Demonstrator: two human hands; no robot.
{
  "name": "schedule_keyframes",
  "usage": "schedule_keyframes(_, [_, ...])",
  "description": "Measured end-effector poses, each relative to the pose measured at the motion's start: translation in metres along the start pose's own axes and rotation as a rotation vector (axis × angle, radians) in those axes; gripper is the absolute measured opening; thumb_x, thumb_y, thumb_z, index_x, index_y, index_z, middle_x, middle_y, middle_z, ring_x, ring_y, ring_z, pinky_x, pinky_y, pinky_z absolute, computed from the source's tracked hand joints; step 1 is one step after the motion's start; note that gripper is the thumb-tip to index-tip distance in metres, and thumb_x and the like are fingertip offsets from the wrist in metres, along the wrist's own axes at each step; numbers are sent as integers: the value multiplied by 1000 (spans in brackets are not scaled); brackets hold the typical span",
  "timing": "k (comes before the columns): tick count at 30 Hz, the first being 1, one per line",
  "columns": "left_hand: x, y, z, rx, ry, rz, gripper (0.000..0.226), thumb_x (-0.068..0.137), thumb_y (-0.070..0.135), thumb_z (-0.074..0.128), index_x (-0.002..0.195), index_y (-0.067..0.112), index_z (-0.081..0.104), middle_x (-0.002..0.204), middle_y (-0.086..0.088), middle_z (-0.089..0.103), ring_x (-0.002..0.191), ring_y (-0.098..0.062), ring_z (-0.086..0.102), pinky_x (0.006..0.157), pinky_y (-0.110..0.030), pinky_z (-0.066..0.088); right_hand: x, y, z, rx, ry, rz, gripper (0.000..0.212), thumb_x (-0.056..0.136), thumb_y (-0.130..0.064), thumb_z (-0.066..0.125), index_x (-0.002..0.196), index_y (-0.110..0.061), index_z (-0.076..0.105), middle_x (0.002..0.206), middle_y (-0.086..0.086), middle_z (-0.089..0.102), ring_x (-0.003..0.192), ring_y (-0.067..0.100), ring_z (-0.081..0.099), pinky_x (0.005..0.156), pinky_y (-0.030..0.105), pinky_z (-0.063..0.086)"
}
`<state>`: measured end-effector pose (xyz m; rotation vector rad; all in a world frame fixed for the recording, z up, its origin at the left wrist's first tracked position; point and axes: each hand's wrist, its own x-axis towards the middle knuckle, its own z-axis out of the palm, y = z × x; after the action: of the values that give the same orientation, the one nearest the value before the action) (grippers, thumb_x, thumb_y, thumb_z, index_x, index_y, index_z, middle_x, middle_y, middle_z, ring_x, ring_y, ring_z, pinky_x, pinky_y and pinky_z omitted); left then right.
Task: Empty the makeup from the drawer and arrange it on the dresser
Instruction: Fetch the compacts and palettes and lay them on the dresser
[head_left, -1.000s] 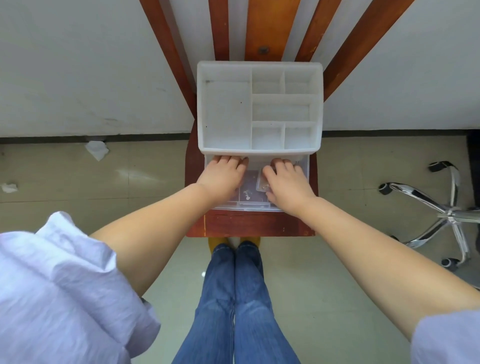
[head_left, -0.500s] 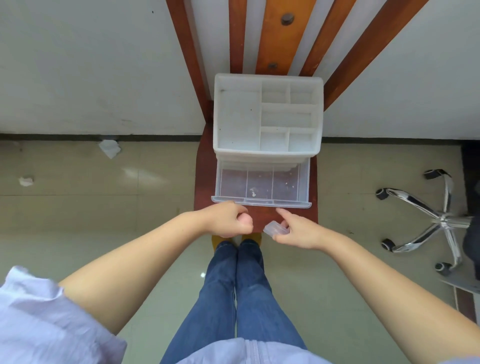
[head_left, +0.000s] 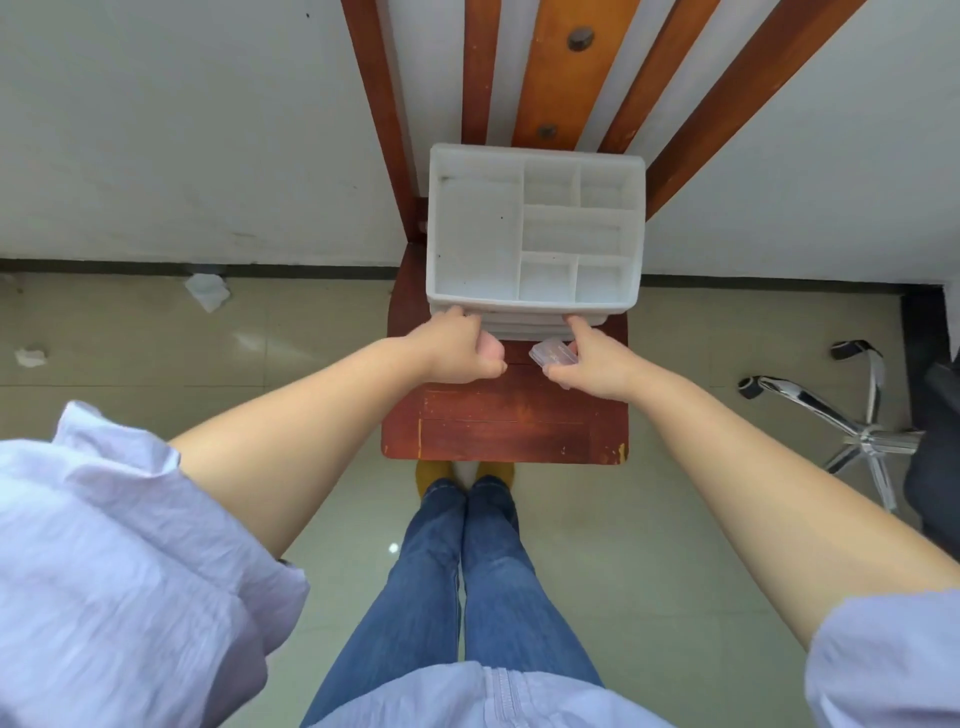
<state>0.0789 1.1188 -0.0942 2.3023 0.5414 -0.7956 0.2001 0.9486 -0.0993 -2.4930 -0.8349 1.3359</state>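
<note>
Your left hand (head_left: 457, 347) is curled into a loose fist with its knuckles right up against the front of the drawer (head_left: 524, 326), thumb tucked toward you; you can't really tell if anything is inside that fist. Your right hand (head_left: 592, 361) is pinching a small clear plastic case (head_left: 554, 353) between thumb and the lower fingers, while its index finger sticks out straight and touches the drawer front just beyond the case. The drawer looks pushed in, flush under the white organizer (head_left: 535, 228), which sits straight ahead of both hands with its compartments facing up. All of that rests on a reddish wooden dresser (head_left: 504, 421), whose bare top runs under and nearer to you than your hands. Off past your right hand there's a chrome chair base (head_left: 852, 426) on the floor, and well off past your left hand a crumpled tissue (head_left: 207, 291) by the wall.
</note>
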Motion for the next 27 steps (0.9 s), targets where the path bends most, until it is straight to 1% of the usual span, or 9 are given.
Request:
schedule_keyframes(3, [-20,-5,-8,-40,41,-15,70,75,55,63,126,10,47,125,-13,46,114,-29,45,96,-40,44,-20,-20,4,-70,1,-68,72,79,-36,62,142,-17,31,131,13,48,119,29,48,94,34,42])
schedule_keyframes(5, [-41,-8,-13,-64,115,-47,72,74,55,64,127,11,45,121,-13,45,112,-30,45,94,-41,44,-33,-39,4,-144,46,-149,61,79,-37,61,134,-19,40,126,10,50,117,28,46,92,35,42])
schedule_keyframes(7, [-66,-13,-17,-94,203,-88,72,75,53,64,129,11,42,117,-13,46,112,-31,43,90,-37,43,-43,-60,3,-223,99,-247,54,81,-36,59,129,-19,43,123,8,49,116,27,44,89,35,41])
schedule_keyframes(9, [-94,-21,-21,-132,294,-131,73,76,51,64,132,12,40,119,-13,46,116,-31,41,86,-35,39,-48,-84,0,-281,143,-353,50,82,-34,59,128,-18,44,124,8,49,118,27,42,90,36,41])
schedule_keyframes(12, [-145,-35,-17,-184,416,-237,76,76,50,65,137,14,36,125,-12,43,120,-30,38,94,-39,41,-54,-121,0,-375,194,-543,46,84,-30,58,124,-14,46,123,9,50,115,27,42,89,37,43])
schedule_keyframes(14, [-185,-44,-5,-228,498,-338,77,76,49,66,138,15,34,128,-11,42,122,-29,36,98,-43,40,-60,-146,9,-440,186,-697,43,83,-28,59,123,-13,47,123,7,50,115,27,42,88,36,43])
schedule_keyframes(20, [-308,-45,80,-462,783,-720,77,76,49,67,138,17,35,130,-10,42,125,-28,34,97,-39,41,-111,-216,75,-714,98,-1168,40,87,-19,53,124,-7,50,126,10,51,114,34,44,89,40,42])
schedule_keyframes(24, [-385,-20,163,-619,932,-967,77,74,51,67,137,21,34,131,-7,41,127,-26,34,94,-37,39,-172,-248,140,-858,-59,-1432,44,88,-24,54,128,-8,47,129,10,48,116,34,42,93,39,40])
schedule_keyframes(27, [-444,8,231,-727,1033,-1150,80,73,49,68,139,19,35,131,-9,42,126,-28,37,102,-36,37,-232,-256,198,-927,-182,-1630,41,84,-22,55,122,-6,50,122,12,52,110,34,45,92,38,40])
